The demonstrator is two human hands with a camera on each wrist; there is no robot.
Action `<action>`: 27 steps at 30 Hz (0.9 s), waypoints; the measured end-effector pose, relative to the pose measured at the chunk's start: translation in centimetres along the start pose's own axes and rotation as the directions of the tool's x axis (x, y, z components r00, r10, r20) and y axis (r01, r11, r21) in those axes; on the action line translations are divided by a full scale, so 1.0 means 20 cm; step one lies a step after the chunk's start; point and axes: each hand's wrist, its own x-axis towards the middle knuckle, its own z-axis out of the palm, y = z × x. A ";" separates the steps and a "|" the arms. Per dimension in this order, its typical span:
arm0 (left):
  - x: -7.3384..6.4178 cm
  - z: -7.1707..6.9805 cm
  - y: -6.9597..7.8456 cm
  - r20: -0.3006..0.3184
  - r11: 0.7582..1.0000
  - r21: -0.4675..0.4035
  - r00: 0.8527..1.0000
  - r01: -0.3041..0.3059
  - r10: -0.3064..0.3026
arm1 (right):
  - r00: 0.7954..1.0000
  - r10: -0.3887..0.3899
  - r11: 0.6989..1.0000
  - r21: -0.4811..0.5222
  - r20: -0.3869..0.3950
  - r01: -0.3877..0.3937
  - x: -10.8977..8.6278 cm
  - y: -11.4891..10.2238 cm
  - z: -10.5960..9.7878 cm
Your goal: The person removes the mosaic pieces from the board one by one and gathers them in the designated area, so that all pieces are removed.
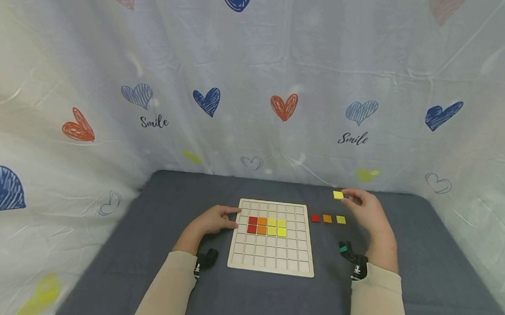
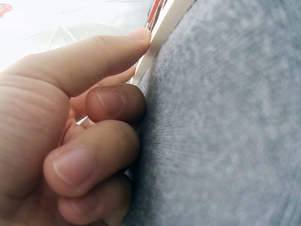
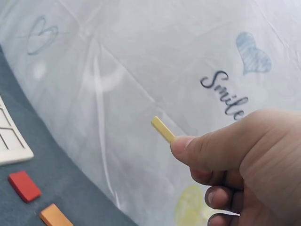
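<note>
A pale wooden grid board (image 1: 270,270) lies on the table, with two rows of red (image 1: 252,229), orange (image 1: 261,229) and yellow tiles (image 1: 281,232) set in its squares. At the board's left edge is my left hand (image 1: 215,220). Its thumb and index finger, spread apart, touch that edge; in the left wrist view the other fingers are curled against the cloth. Up to the right of the board, my right hand (image 1: 367,211) pinches a yellow square tile (image 3: 162,129) between thumb and fingers, raised above the table.
To the right of the board, a red tile (image 1: 315,218), an orange tile (image 1: 327,218) and a yellow tile (image 1: 340,219) lie in a row. Dark grey cloth (image 1: 266,301) covers the table. A white curtain (image 1: 244,143) with printed hearts hangs behind and at both sides.
</note>
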 end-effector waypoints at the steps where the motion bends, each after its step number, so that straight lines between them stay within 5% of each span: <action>1: 0.00 0.00 0.00 -0.001 1.000 0.002 1.000 0.000 0.000 | 1.000 0.015 1.000 -0.003 -0.003 -0.015 0.00 0.01 -0.01; 16: 0.00 0.00 0.00 -0.005 1.000 0.014 1.000 0.006 -0.006 | 0.985 0.174 0.980 -0.097 0.013 -0.172 -0.04 0.21 -0.06; 27: 0.00 0.00 0.00 -0.015 1.000 0.020 1.000 0.013 -0.013 | 0.950 0.300 0.951 -0.101 0.082 -0.291 -0.02 0.39 0.01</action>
